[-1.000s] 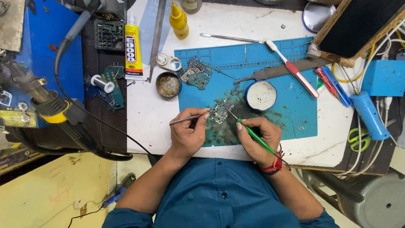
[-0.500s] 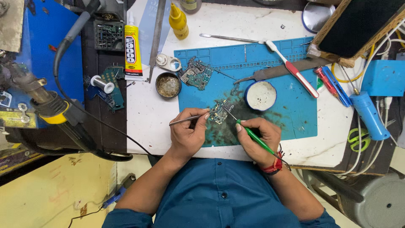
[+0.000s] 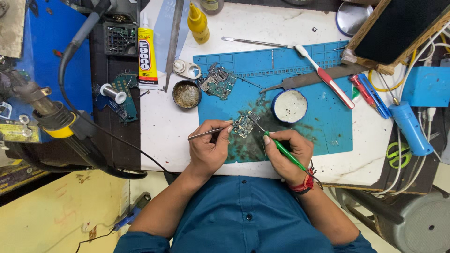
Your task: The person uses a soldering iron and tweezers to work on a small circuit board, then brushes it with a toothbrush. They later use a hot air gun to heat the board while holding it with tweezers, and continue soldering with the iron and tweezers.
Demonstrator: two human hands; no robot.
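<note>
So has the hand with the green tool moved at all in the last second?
No. The right hand with the green-handled tool sits in the same spot below the round white tin, tip on the small circuit board.

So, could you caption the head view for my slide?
Left hand steadies small circuit board with tweezers; right hand holds green tool.

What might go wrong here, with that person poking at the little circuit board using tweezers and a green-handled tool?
The small circuit board seems steadied only by the tweezers in the left hand, so it might slide. The green-handled tool in the right hand has a fine tip that might slip and scratch parts. The open white tin sits close by and might get nudged.
</note>
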